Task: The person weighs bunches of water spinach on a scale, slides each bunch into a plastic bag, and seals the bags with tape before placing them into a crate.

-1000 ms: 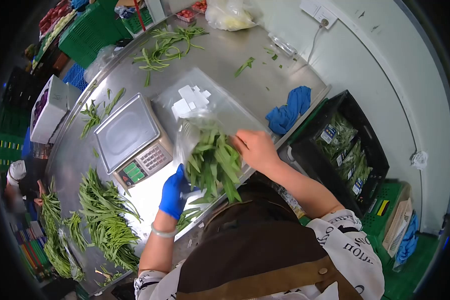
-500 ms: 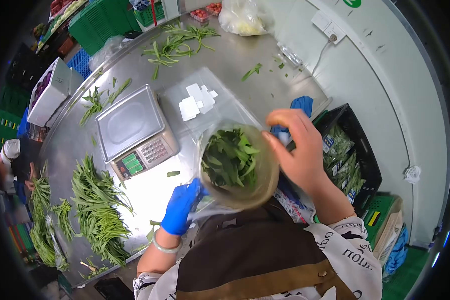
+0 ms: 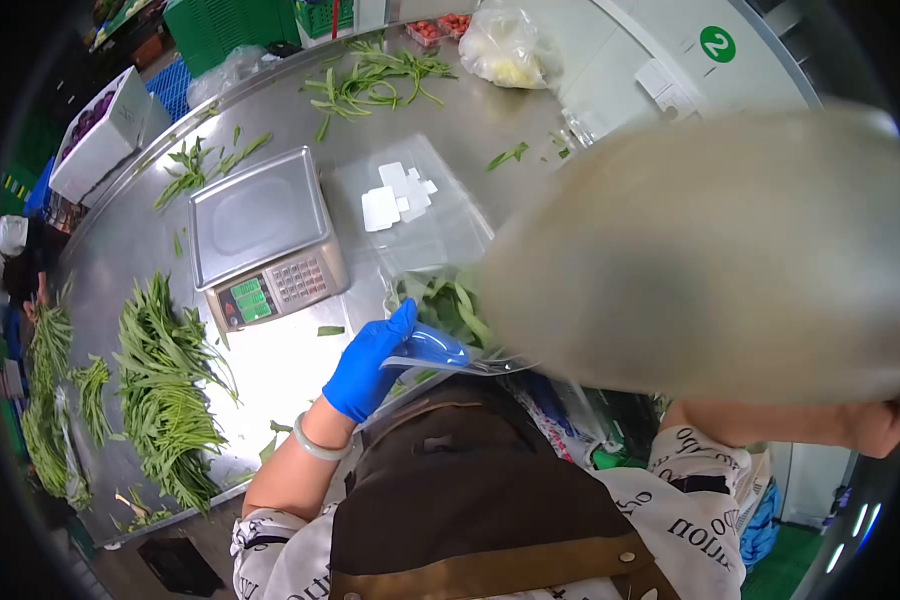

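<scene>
LEFT HAND point(image 3: 375, 362): gloved, pinching near edge of bag of greens point(image 3: 448, 312), apparently to steady it | BAG: just beyond its fingertips | RIGHT HAND point(image 3: 540, 290): motion-blurred beside bag, grip cannot be told | SCALE point(image 3: 260, 235): beyond left hand

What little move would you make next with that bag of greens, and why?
Probably bring the right arm down to the bag of greens: it is raised and blurred near the camera, so only the gloved left hand holds the bag, at the edge of the table.
</scene>
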Demonstrator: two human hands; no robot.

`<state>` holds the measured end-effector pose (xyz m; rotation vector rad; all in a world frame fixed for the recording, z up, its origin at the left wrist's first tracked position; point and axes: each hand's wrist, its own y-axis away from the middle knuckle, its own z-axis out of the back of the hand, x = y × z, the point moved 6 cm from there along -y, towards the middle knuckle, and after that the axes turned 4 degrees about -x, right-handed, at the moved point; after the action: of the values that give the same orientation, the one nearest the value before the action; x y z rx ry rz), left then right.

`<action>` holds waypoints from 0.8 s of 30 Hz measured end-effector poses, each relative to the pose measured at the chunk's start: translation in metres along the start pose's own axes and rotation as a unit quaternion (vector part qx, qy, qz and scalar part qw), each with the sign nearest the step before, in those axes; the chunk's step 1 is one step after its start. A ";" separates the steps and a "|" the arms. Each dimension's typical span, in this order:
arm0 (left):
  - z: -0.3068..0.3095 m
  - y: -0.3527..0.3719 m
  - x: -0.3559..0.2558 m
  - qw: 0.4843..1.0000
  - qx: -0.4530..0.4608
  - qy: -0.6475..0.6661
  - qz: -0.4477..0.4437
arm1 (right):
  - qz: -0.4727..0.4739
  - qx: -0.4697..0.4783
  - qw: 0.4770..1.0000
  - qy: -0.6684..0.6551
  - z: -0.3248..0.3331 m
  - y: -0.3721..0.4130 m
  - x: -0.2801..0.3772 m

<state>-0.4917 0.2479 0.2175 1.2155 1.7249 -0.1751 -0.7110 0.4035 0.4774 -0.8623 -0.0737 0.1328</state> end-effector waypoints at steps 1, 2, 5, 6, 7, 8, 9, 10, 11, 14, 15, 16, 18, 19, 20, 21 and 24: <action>0.004 0.003 0.002 1.000 -0.010 -0.026 -0.003 | -0.020 -0.079 0.996 0.042 0.034 0.003 -0.019; 0.008 0.003 0.004 0.998 -0.019 -0.053 -0.008 | -0.037 -0.156 0.983 0.087 0.060 0.008 -0.036; 0.014 0.006 0.011 0.995 -0.027 -0.093 -0.001 | -0.109 -0.250 0.947 0.171 0.055 0.030 -0.084; 0.010 0.009 0.010 0.997 -0.016 -0.077 0.003 | -0.156 -0.184 0.965 0.104 0.008 0.037 -0.100; 0.007 0.010 0.009 0.998 -0.005 -0.063 0.009 | -0.259 -0.165 0.928 -0.211 -0.055 0.061 -0.118; 0.008 0.011 0.011 0.998 -0.005 -0.058 0.015 | -0.311 -0.014 0.922 -0.231 -0.112 0.056 -0.098; 0.009 0.011 0.012 0.998 -0.006 -0.054 0.020 | -0.290 0.128 0.934 -0.164 -0.150 0.053 -0.079; 0.010 0.011 0.013 0.999 -0.008 -0.047 0.024 | -0.225 0.191 0.927 -0.232 -0.184 0.072 -0.082; 0.014 0.010 0.013 0.998 -0.011 -0.065 0.013 | -0.179 0.213 0.937 -0.212 -0.188 0.070 -0.067; 0.021 0.011 0.009 0.997 -0.023 -0.072 -0.005 | -0.158 0.254 0.920 -0.255 -0.196 0.068 -0.019; 0.017 0.011 0.002 0.997 0.012 -0.063 -0.032 | -0.228 0.248 0.881 -0.333 -0.197 0.071 -0.013; 0.019 0.002 0.002 0.999 0.040 -0.028 -0.018 | -0.296 0.239 0.831 -0.406 -0.199 0.076 -0.010; 0.024 -0.013 -0.011 0.996 0.060 0.038 -0.057 | -0.376 0.275 0.808 -0.359 -0.226 0.092 -0.027; 0.026 -0.018 -0.026 0.990 0.051 0.070 -0.112 | -0.413 0.293 0.794 -0.335 -0.244 0.103 -0.042; 0.036 -0.024 -0.043 0.988 -0.041 0.065 -0.132 | -0.418 0.230 0.798 -0.368 -0.258 0.104 -0.066; 0.043 -0.022 -0.062 0.977 -0.132 0.062 -0.155 | -0.397 0.170 0.804 -0.408 -0.244 0.086 -0.059; 0.024 0.033 -0.062 0.926 -0.161 -0.136 -0.312 | -0.376 0.049 0.797 -0.470 -0.189 0.078 -0.040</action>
<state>-0.4495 0.2105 0.2656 0.3542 1.7530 -0.4013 -0.7351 0.3055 0.2951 -0.5361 -1.3280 -0.1987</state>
